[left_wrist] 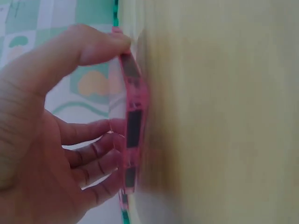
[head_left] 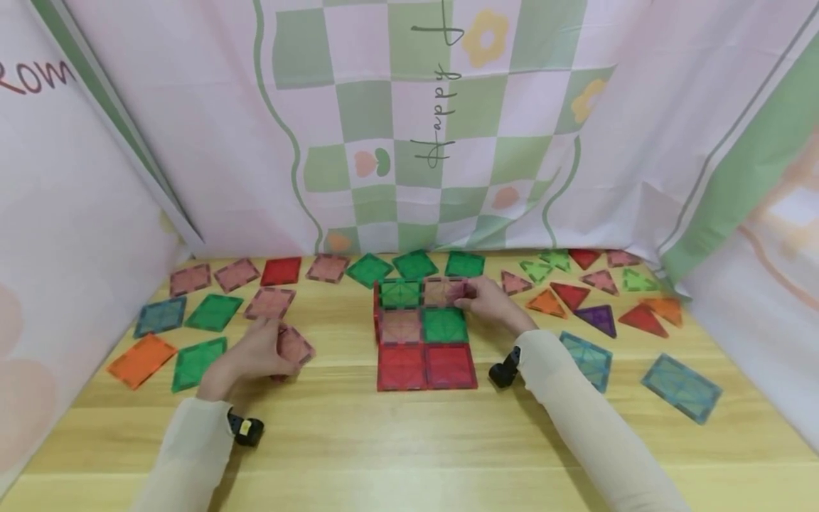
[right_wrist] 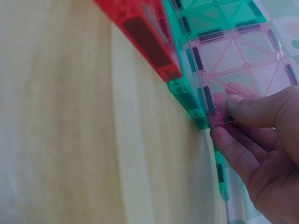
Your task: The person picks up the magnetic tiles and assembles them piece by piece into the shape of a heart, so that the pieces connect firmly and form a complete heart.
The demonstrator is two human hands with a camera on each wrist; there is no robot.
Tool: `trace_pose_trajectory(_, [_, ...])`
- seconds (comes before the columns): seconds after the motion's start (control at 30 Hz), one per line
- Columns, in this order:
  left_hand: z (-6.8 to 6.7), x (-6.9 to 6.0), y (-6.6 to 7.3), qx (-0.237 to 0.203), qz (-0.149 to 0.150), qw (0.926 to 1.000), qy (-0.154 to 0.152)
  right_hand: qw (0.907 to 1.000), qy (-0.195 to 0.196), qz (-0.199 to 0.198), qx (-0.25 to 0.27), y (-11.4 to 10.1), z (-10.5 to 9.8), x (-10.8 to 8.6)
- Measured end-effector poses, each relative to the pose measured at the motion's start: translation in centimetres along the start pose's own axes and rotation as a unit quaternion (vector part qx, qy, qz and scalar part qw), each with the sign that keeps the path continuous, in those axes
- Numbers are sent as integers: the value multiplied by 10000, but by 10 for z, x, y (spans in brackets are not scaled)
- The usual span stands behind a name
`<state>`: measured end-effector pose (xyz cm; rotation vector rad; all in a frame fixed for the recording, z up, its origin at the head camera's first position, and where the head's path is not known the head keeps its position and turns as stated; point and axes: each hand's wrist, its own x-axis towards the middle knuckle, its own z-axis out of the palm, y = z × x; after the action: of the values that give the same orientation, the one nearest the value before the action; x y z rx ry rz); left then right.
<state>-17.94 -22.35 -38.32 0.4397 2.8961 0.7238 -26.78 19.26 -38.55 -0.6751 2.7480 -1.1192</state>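
My left hand [head_left: 256, 353] pinches a pink square tile [head_left: 296, 346] by its edges, left of the built tiles; in the left wrist view the thumb and fingers hold this pink tile [left_wrist: 134, 126] edge-on near the wood. My right hand [head_left: 493, 304] holds the right side of a pink square tile [head_left: 440, 291] at the back of the structure, thumb on one face and fingers behind. Beside that pink tile [right_wrist: 252, 60] stands a green tile [head_left: 400, 293]. Before them lie a pink tile [head_left: 401, 326], a green tile [head_left: 444, 325] and two red tiles [head_left: 402, 367]. A red tile [head_left: 377, 313] stands upright at the left.
Loose square tiles in pink, green, orange [head_left: 141, 360] and blue [head_left: 160, 316] lie at the left. Green squares [head_left: 414, 264] line the back. Several triangles [head_left: 597, 321] and two blue rectangles [head_left: 682, 387] lie at the right. A printed curtain [head_left: 365, 107] hangs behind the table.
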Motion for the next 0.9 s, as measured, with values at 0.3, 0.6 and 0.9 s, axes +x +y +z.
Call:
trace_pose_trajectory(0.3, [19, 8, 33, -1215, 580, 9909, 58, 10000, 51, -28, -40, 1, 1, -1])
trace_pose_trajectory(0.6, [35, 12, 73, -1459, 1463, 9784, 90, 10000, 10, -3, 18, 1, 1, -2])
trace_pose_trajectory(0.9, [45, 16, 91, -2185, 1684, 9612, -70, 10000, -18, -1, 20, -1, 1, -2])
